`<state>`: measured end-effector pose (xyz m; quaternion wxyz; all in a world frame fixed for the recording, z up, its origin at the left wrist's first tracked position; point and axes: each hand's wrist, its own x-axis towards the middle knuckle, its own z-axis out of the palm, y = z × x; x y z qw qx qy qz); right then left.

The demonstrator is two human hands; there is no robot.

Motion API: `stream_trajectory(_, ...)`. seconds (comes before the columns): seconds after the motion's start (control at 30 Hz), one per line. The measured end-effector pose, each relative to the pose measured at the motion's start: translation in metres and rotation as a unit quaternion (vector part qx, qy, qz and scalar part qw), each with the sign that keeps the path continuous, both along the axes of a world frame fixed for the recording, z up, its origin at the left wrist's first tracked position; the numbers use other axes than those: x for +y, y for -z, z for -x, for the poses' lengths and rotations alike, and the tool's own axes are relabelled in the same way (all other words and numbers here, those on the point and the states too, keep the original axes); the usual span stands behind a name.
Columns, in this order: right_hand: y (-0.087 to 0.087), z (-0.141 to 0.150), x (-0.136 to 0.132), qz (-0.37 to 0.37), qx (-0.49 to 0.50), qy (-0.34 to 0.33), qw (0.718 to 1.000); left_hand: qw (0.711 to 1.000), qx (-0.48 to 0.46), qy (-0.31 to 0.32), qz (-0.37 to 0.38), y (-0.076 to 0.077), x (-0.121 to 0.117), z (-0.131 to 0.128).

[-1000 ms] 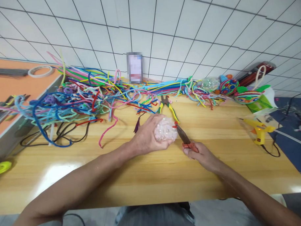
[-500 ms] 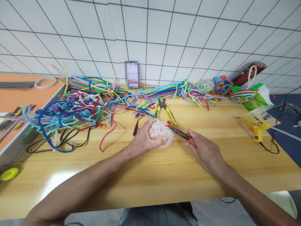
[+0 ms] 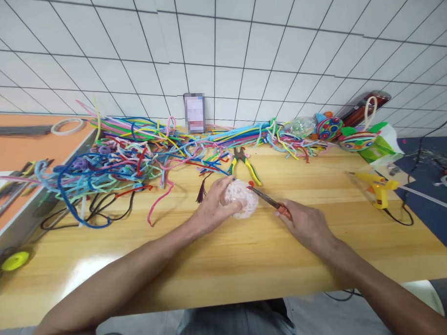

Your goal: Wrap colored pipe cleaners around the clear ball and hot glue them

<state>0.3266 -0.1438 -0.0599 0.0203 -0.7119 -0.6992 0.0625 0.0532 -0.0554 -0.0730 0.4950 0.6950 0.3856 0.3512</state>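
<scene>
My left hand [image 3: 218, 205] is closed around the left side of a whitish, patterned ball [image 3: 244, 202], with the thumb across its front. A small red curl [image 3: 251, 183] sticks up at the ball's upper right. My right hand [image 3: 306, 223] grips the orange-red handle of a dark long-nosed tool, which looks like pliers [image 3: 267, 198]; its tip meets the ball beside the red curl. Just behind the ball lie yellow-green pliers [image 3: 245, 165], handles spread toward me. A dark purple tassel [image 3: 201, 191] rests left of the ball.
Tangled pipe cleaners [image 3: 95, 164] cover the left back of the table [image 3: 230, 265]. A phone [image 3: 194, 113] leans on the tiled wall. At right are a yellow glue gun [image 3: 380, 187] and colourful decorated ornaments [image 3: 358, 141]. A tape roll [image 3: 67, 126] lies far left.
The ball has turned slightly in my left hand. My right hand has shifted a little, and the tool's tip now sits closer to the red curl.
</scene>
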Motion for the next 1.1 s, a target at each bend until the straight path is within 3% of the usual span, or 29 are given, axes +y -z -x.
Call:
stream_trajectory(0.13, -0.001, 0.001, 0.0, 0.052, 0.048, -0.006, 0.997, 0.994, 0.019, -0.034, -0.103, -0.001, -0.014, -0.002)
stream_trajectory(0.27, -0.011, 0.001, 0.002, 0.092, 0.116, -0.009, 0.989, 0.991, 0.023, -0.056, -0.116, 0.004, -0.01, -0.006)
stream_trajectory(0.37, -0.018, -0.001, 0.0, 0.132, 0.194, -0.021, 0.972, 0.996, 0.007, -0.015, -0.085, 0.006, 0.001, -0.003)
stream_trajectory(0.47, -0.02, -0.004, -0.005, 0.182, 0.258, -0.022, 0.949, 0.995, -0.027, 0.074, -0.058, 0.003, 0.011, 0.004)
stream_trajectory(0.57, -0.019, -0.006, -0.011, 0.244, 0.322, -0.008, 0.915, 0.988, -0.054, 0.143, -0.029, 0.0, 0.016, 0.008)
stream_trajectory(0.77, -0.008, -0.01, -0.02, 0.317, 0.421, -0.033, 0.849, 0.978, -0.074, 0.195, 0.008, -0.002, 0.019, 0.011)
stream_trajectory(0.87, -0.005, -0.009, -0.023, 0.357, 0.477, -0.049, 0.801, 0.97, -0.08, 0.229, -0.001, -0.005, 0.022, 0.014)
stream_trajectory(1.1, 0.003, 0.004, -0.026, 0.381, 0.585, -0.102, 0.708, 0.957, -0.095, 0.266, 0.061, -0.01, 0.027, 0.019)
